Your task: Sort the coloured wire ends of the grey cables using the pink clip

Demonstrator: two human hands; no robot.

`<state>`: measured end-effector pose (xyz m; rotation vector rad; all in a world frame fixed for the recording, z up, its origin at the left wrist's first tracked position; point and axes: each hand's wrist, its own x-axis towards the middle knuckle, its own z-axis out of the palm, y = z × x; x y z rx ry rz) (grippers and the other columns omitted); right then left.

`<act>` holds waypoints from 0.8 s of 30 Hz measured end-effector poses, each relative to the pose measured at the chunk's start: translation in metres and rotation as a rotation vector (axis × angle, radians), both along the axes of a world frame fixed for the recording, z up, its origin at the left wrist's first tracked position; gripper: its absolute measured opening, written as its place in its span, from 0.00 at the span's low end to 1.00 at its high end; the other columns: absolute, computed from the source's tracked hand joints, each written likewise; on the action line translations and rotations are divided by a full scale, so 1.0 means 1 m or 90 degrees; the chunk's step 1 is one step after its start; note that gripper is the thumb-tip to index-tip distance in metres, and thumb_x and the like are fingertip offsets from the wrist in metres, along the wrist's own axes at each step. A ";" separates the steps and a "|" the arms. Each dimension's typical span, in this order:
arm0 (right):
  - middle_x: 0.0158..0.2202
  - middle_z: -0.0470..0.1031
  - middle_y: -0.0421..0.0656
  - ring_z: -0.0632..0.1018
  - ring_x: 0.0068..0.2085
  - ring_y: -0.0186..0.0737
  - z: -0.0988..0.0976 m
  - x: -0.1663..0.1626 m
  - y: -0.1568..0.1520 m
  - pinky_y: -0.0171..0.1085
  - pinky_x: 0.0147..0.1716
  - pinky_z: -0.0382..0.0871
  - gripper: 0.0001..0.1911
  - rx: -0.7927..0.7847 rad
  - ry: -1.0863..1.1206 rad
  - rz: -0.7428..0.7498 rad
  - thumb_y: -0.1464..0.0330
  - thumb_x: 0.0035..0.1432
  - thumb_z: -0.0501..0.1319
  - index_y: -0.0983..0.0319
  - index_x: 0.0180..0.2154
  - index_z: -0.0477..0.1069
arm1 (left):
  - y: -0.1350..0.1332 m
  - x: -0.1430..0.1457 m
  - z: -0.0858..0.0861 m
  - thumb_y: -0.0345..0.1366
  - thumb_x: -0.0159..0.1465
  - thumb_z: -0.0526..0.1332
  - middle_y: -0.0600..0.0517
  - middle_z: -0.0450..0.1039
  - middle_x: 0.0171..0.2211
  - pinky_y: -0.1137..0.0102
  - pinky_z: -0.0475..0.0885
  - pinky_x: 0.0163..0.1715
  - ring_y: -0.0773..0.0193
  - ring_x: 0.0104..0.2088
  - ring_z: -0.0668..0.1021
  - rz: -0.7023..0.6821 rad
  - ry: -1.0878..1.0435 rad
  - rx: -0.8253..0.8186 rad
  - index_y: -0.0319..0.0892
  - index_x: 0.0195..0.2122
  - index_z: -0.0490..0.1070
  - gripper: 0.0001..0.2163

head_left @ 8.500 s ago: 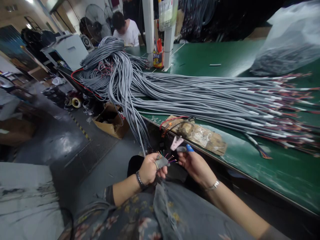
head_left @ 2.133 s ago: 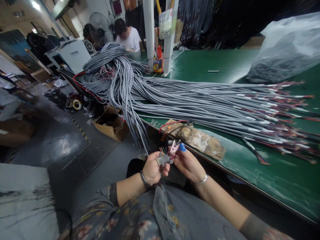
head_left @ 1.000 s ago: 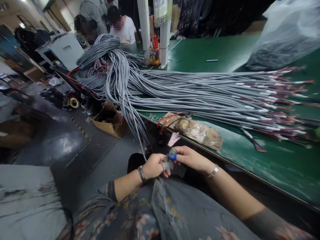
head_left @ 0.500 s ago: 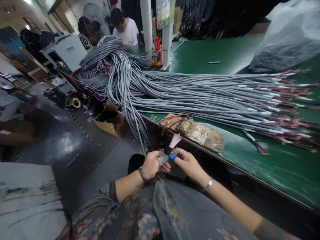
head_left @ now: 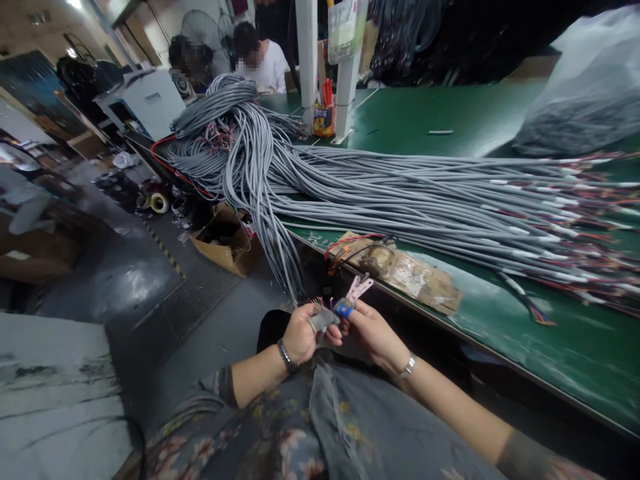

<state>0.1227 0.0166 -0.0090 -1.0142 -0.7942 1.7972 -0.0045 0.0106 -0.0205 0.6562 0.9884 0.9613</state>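
Note:
My left hand (head_left: 300,333) is closed round the end of a grey cable (head_left: 323,320), thumb wrapped in grey tape; thin coloured wires fan out of that end. My right hand (head_left: 373,333) is closed on a small pink clip-like tool (head_left: 357,288), its blue-taped fingertip (head_left: 344,309) touching the cable end. Both hands hover over my lap, just before the edge of the green table (head_left: 500,333). The held cable runs up into a big bundle of grey cables (head_left: 400,200) lying across the table.
A taped cardboard pad (head_left: 400,270) with red wires lies at the table edge. A plastic bag (head_left: 585,100) sits at the far right, a white post (head_left: 347,73) and a tool cup (head_left: 324,117) behind. A cardboard box (head_left: 225,243) stands on the floor. Two people sit far back.
My right hand has turned so the pink tool points up beside the cable end. The wires fan out more than half a second ago. The view has shifted slightly.

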 end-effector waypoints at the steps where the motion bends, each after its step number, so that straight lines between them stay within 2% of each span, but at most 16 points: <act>1: 0.12 0.63 0.33 0.65 0.15 0.31 -0.002 -0.001 -0.001 0.34 0.19 0.57 0.20 -0.012 0.029 0.011 0.56 0.44 0.68 0.59 0.21 0.61 | 0.000 -0.001 0.000 0.52 0.41 0.70 0.52 0.70 0.13 0.73 0.68 0.16 0.67 0.13 0.71 -0.024 -0.011 -0.003 0.38 0.21 0.67 0.22; 4: 0.13 0.65 0.33 0.68 0.14 0.35 -0.006 -0.001 -0.005 0.35 0.17 0.60 0.18 -0.015 0.093 0.075 0.57 0.48 0.67 0.59 0.24 0.61 | 0.000 -0.003 0.000 0.52 0.40 0.71 0.50 0.70 0.14 0.72 0.68 0.15 0.66 0.13 0.72 -0.108 -0.028 -0.020 0.37 0.20 0.67 0.22; 6: 0.13 0.65 0.34 0.70 0.14 0.37 -0.007 0.000 -0.005 0.36 0.17 0.61 0.17 -0.011 0.106 0.106 0.56 0.49 0.66 0.59 0.26 0.62 | 0.000 -0.003 -0.001 0.52 0.39 0.71 0.50 0.70 0.14 0.73 0.67 0.14 0.67 0.12 0.71 -0.133 -0.022 -0.029 0.37 0.21 0.68 0.23; 12: 0.21 0.70 0.38 0.67 0.20 0.31 -0.010 0.006 0.000 0.34 0.21 0.61 0.24 -0.046 -0.001 -0.035 0.50 0.39 0.70 0.62 0.25 0.69 | -0.001 -0.002 -0.004 0.52 0.42 0.70 0.52 0.71 0.15 0.74 0.67 0.15 0.69 0.13 0.70 -0.019 0.063 0.016 0.38 0.22 0.68 0.22; 14: 0.22 0.69 0.38 0.67 0.22 0.32 -0.009 0.008 0.000 0.34 0.22 0.61 0.25 -0.035 -0.044 -0.027 0.48 0.37 0.70 0.62 0.26 0.70 | -0.002 -0.003 -0.003 0.53 0.43 0.69 0.52 0.71 0.16 0.74 0.68 0.16 0.69 0.14 0.71 -0.011 0.096 0.038 0.38 0.22 0.68 0.21; 18: 0.21 0.68 0.37 0.65 0.23 0.32 -0.002 0.010 -0.001 0.35 0.25 0.60 0.24 0.029 -0.150 0.000 0.52 0.33 0.73 0.62 0.25 0.70 | -0.003 -0.004 0.003 0.54 0.44 0.68 0.53 0.71 0.15 0.73 0.69 0.18 0.68 0.16 0.72 -0.045 0.140 0.064 0.40 0.22 0.67 0.22; 24: 0.18 0.64 0.35 0.61 0.21 0.31 -0.004 0.009 -0.001 0.35 0.22 0.56 0.19 0.032 -0.174 -0.015 0.55 0.39 0.70 0.61 0.22 0.68 | -0.003 -0.002 0.005 0.53 0.45 0.68 0.52 0.71 0.17 0.72 0.69 0.19 0.68 0.16 0.72 -0.032 0.153 0.070 0.40 0.22 0.67 0.20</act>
